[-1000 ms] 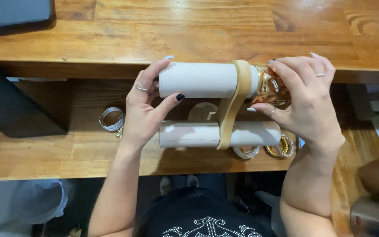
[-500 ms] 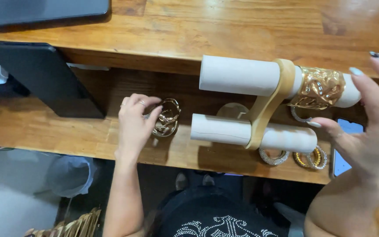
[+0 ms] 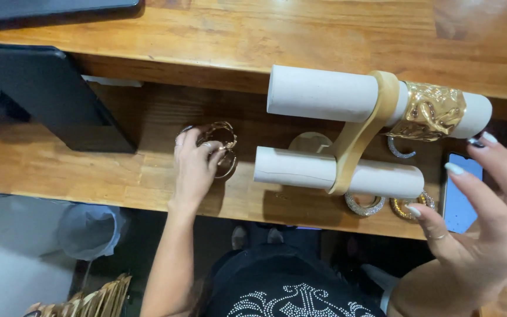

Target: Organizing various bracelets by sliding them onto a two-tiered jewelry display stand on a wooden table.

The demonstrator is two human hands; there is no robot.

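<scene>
A jewellery stand [image 3: 356, 138] with two white rolls on a tan wooden arm stands on the lower wooden shelf [image 3: 48, 164]. A wide gold cuff [image 3: 432, 111] sits on the right end of the upper roll. My left hand [image 3: 195, 170] is left of the stand, fingers closed on a gold bangle [image 3: 221, 141] lifted just off the shelf. My right hand [image 3: 488, 205] hovers open to the right of the stand, fingers spread, holding nothing. A silver bangle [image 3: 365, 204] and a gold bangle [image 3: 409, 206] lie under the lower roll.
A dark flat screen [image 3: 48, 94] leans at the left. A phone [image 3: 462, 194] lies at the right beneath my right hand. Another silver ring [image 3: 400, 149] lies behind the stand. The upper wooden counter [image 3: 300, 29] runs along the top. A bin [image 3: 89, 232] stands on the floor below.
My left hand left the upper roll, moved left and picked a gold bangle off the shelf. My right hand let go of the cuff end and drew back, open.
</scene>
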